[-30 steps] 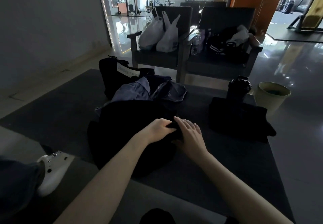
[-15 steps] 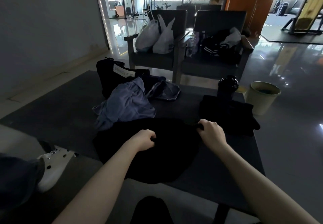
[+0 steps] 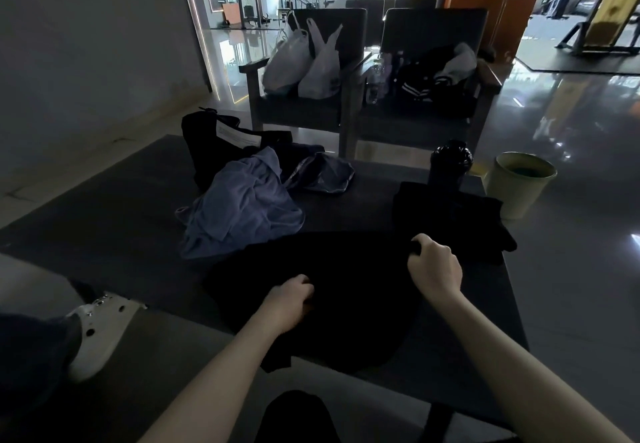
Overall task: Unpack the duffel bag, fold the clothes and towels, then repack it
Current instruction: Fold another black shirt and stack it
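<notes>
At lower centre of the frame, gripping a limp black fabric garment (image 3: pixel 346 290) with both hands and laying it flat on the dark grey tabletop (image 3: pixel 104 228): left hand (image 3: pixel 289 299) fisted on the cloth near its middle, right hand (image 3: pixel 434 262) curled round its upper right corner. Judging the unpacking as largely done and the folding as roughly midway. Already lying at centre right, just below a black screw-top bottle (image 3: pixel 450 162), a flat black folded stack (image 3: pixel 450 217) (how many pieces, too dark to tell). Waiting unfolded at centre, a crumpled blue-grey cloth (image 3: pixel 242 207) and, just above and right of it, a smaller blue-grey piece (image 3: pixel 322 176). Slumping at upper left of the table, the black duffel bag (image 3: pixel 204 145), inside hidden, so possibly holding more. Leaving all of the repacking to do.
</notes>
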The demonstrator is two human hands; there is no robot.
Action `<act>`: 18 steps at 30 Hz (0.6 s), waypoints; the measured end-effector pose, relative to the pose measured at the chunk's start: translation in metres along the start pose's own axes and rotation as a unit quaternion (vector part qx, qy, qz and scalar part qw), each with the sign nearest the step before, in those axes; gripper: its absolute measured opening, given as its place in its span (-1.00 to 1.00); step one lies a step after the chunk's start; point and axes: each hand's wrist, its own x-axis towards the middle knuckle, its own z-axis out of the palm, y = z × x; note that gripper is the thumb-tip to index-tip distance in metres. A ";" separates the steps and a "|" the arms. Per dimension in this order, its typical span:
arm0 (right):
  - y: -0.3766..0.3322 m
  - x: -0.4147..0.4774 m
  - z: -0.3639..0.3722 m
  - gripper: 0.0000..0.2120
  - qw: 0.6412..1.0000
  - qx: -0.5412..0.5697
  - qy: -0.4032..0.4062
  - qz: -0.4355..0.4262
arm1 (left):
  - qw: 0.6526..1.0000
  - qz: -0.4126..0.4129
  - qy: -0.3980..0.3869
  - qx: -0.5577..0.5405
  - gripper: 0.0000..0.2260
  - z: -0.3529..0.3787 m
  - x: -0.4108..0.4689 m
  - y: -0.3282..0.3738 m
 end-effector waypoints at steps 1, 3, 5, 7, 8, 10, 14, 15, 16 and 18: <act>-0.002 0.001 0.002 -0.63 1.000 0.015 0.005 0.002 | 0.998 -0.006 0.035 -0.044 -0.93 0.000 0.004 -0.004; -0.005 0.005 0.003 -0.64 0.999 0.047 0.015 0.014 | 0.988 -0.048 0.079 -0.125 -0.94 -0.012 0.020 -0.009; -0.007 0.010 0.006 -0.66 0.995 0.094 0.021 0.034 | 0.967 -0.105 0.151 -0.174 -0.91 -0.032 0.040 -0.010; -0.007 0.016 0.009 -0.70 0.985 0.161 0.022 0.060 | 0.945 -0.154 0.211 -0.195 -0.88 -0.054 0.060 -0.009; -0.008 0.020 0.011 -0.72 0.979 0.189 0.026 0.076 | 0.939 -0.166 0.228 -0.198 -0.85 -0.062 0.068 -0.009; -0.009 0.026 0.014 -0.74 0.968 0.226 0.039 0.099 | 0.935 -0.155 0.264 -0.179 -0.81 -0.068 0.074 -0.006; -0.012 0.023 0.022 -0.66 0.965 0.247 0.023 0.086 | 0.963 0.010 0.247 -0.109 -0.81 -0.045 0.051 0.008; -0.013 0.019 0.024 -0.61 0.968 0.244 0.016 0.062 | 0.977 0.031 0.183 -0.109 -0.72 -0.037 0.043 0.013; -0.013 0.015 0.028 -0.54 0.973 0.230 0.003 0.031 | 0.987 0.035 0.117 -0.107 -0.57 -0.028 0.037 0.017; -0.012 0.010 0.035 -0.42 0.982 0.181 -0.047 -0.034 | 0.996 0.009 -0.002 -0.088 -0.26 -0.014 0.028 0.027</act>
